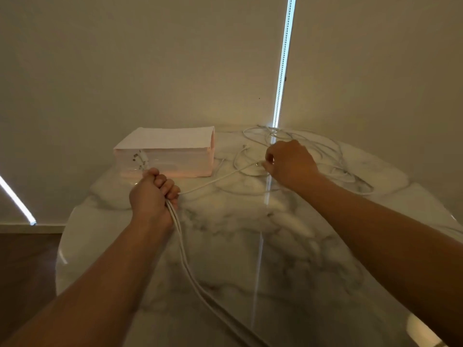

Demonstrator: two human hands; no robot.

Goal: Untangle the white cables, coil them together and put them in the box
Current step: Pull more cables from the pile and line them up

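A tangle of white cables [323, 149] lies on the far right of the marble table [238, 246]. My left hand [152, 194] grips a bundle of cable strands in a fist; the strands trail down toward the table's near edge, and connector ends stick up above the fist. One strand runs from that fist across to my right hand [288, 164], which pinches a cable end at the edge of the tangle. A pale pink box [170, 151] stands at the far left, just behind my left hand.
The table sits in a corner against beige walls, with a bright vertical light strip [283, 61] behind the tangle. Dark wooden floor [27, 271] shows beyond the table's left edge.
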